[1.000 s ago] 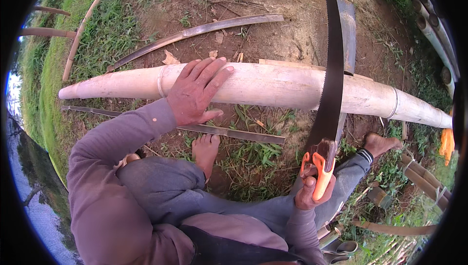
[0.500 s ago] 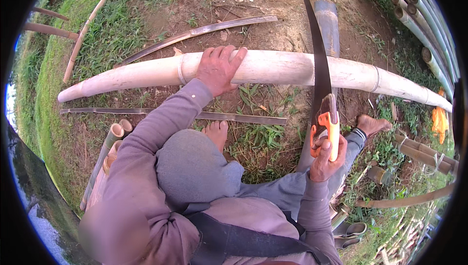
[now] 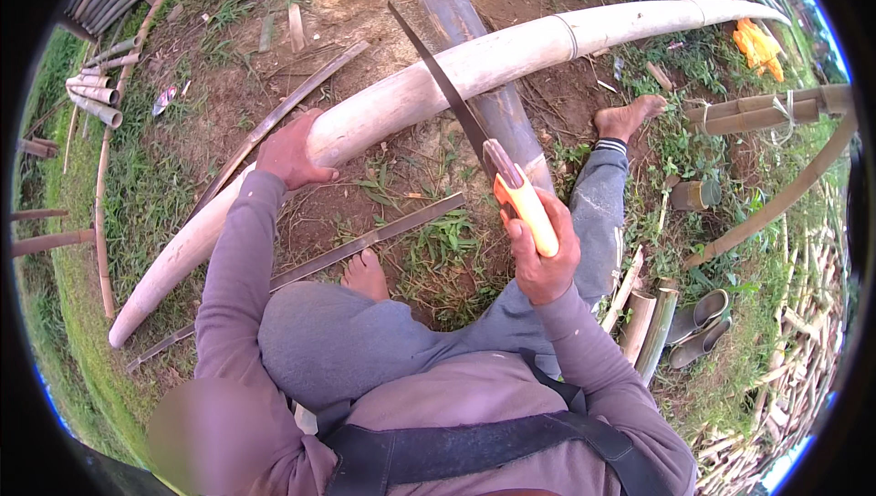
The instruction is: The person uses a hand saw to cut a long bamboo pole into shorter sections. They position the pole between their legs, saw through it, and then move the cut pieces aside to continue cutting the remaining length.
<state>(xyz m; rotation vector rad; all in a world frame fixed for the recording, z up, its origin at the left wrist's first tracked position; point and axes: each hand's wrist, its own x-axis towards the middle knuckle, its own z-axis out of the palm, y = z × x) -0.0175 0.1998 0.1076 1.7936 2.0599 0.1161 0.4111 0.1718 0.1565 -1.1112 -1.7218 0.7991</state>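
A long pale bamboo pole [image 3: 511,51] lies crosswise in front of me, resting on a thicker grey bamboo pole [image 3: 525,131] on the ground. My left hand [image 3: 297,151] presses on the pale pole, fingers over the far side and thumb on the near side. In my right hand [image 3: 547,257] is the orange handle of a hand saw [image 3: 449,90], fingers wrapped round it. The dark blade crosses the pale pole to the right of my left hand, close to the grey pole. Whether its teeth sit in a cut, I cannot tell.
Split bamboo strips [image 3: 401,224] lie on both sides of the pole. My bare right foot [image 3: 630,117] is beyond the saw. Shoes [image 3: 701,327], bamboo pieces [image 3: 652,336] and a tied bamboo rail [image 3: 762,115] are at right. An orange cloth [image 3: 757,47] lies at far right.
My view has turned, so the pale pole now slants up to the right and the saw leans left. The left hand keeps its hold on the pole and the right hand on the saw.
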